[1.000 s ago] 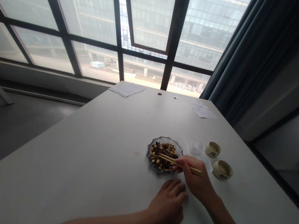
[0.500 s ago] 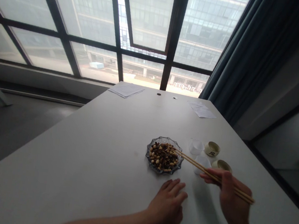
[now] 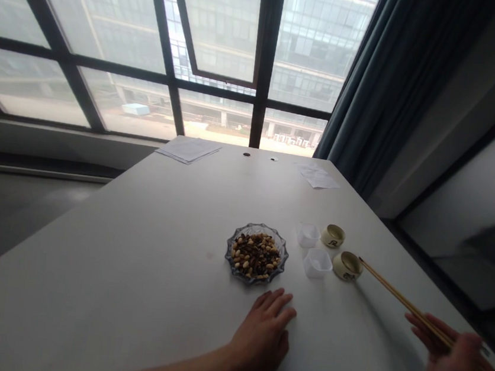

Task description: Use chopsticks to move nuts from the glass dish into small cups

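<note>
Two hands are at the white desk [image 3: 133,244]. The left hand [image 3: 259,341] lies flat and open on the desk with its fingers spread. It is not holding anything. Its fingertips are just below a glass dish [image 3: 228,253], very near it, but they do not seem to touch it. The dish is full of peanuts [image 3: 255,255] mixed with dark bits, and it sits between the left hand and the far end of the desk.

The right hand [image 3: 461,370] is far off to the right, near the desk's edge, and the picture cuts part of it off. It is closed around a pair of wooden chopsticks [image 3: 411,317] and holds them up at a slant. The chopsticks point back toward the dish, but they are well apart from it. Their tips stop just beside a round cream cup [image 3: 347,266].

Right of the dish are two small clear plastic cups [image 3: 317,264] and one more cream cup [image 3: 333,236]. Two sets of papers [image 3: 188,149] lie at the far end of the desk, by a big window [image 3: 221,27].
</note>
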The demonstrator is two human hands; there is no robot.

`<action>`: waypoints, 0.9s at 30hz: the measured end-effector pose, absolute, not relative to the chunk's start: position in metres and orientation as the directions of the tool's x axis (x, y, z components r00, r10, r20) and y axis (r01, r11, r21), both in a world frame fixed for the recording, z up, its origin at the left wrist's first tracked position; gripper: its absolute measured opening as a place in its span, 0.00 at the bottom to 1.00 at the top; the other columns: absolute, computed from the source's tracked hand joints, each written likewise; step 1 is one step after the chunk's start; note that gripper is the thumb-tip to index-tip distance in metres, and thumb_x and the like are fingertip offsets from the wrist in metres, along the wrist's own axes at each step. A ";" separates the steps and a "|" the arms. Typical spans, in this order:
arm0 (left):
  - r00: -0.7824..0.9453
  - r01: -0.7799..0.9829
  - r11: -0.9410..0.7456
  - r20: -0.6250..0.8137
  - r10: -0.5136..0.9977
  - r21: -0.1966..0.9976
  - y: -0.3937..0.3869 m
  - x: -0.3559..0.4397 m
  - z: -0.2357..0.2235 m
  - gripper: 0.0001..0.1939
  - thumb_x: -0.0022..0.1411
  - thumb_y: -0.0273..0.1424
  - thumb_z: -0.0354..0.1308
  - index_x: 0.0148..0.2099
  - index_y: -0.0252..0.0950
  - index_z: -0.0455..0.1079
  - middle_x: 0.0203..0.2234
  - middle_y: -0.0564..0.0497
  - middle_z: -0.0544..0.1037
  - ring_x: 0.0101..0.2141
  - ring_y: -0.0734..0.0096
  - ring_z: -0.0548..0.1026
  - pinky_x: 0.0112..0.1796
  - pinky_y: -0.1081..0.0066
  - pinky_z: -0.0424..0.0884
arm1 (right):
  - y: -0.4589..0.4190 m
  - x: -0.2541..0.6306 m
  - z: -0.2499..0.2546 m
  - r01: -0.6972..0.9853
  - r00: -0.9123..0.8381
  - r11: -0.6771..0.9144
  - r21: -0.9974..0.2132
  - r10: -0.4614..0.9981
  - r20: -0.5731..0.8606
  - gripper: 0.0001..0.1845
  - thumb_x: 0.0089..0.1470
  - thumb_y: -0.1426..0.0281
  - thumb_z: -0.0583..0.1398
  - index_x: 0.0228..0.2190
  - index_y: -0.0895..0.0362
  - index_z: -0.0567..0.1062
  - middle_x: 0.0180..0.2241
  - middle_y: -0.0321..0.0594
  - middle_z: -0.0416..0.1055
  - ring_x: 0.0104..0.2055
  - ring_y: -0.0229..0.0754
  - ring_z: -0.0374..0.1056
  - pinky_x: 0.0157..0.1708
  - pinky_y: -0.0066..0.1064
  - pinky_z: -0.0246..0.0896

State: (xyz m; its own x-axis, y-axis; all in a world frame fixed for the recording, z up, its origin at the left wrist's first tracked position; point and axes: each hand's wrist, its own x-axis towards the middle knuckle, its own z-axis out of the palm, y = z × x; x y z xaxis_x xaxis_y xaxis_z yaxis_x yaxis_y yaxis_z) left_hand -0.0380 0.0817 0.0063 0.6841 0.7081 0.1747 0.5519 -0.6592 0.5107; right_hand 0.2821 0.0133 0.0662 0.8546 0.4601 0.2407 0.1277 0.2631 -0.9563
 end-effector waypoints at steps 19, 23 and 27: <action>0.684 0.548 -0.663 0.183 0.706 0.509 0.081 -0.036 0.009 0.24 0.63 0.25 0.57 0.61 0.42 0.68 0.68 0.49 0.64 0.69 0.57 0.56 0.68 0.55 0.49 | 0.061 0.184 0.071 0.237 0.451 0.322 -0.917 0.799 0.397 0.24 0.68 0.54 0.56 0.38 0.61 0.82 0.29 0.49 0.83 0.27 0.47 0.80 0.29 0.35 0.78; 0.680 0.538 -0.667 0.202 0.705 0.515 0.080 -0.037 0.012 0.22 0.64 0.27 0.58 0.59 0.42 0.68 0.66 0.49 0.66 0.68 0.56 0.58 0.68 0.56 0.48 | 0.087 0.151 0.074 0.276 0.102 0.488 -0.828 0.842 0.530 0.17 0.70 0.63 0.55 0.39 0.56 0.82 0.33 0.45 0.82 0.29 0.44 0.79 0.29 0.33 0.77; 0.669 0.523 -0.674 0.239 0.704 0.521 0.080 -0.036 0.015 0.20 0.65 0.29 0.59 0.59 0.41 0.68 0.64 0.47 0.68 0.66 0.56 0.60 0.68 0.58 0.49 | 0.107 0.131 0.084 0.275 -0.194 0.595 -0.756 0.804 0.562 0.11 0.68 0.69 0.58 0.42 0.55 0.82 0.39 0.45 0.80 0.35 0.43 0.79 0.33 0.32 0.76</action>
State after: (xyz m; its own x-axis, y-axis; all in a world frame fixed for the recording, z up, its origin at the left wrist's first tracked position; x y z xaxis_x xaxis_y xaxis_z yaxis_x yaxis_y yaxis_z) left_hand -0.0362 0.0799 0.0145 0.6690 0.7038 0.2392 0.5229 -0.6743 0.5215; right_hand 0.1308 0.1070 0.0838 -0.1943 0.8041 0.5619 0.2748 0.5945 -0.7557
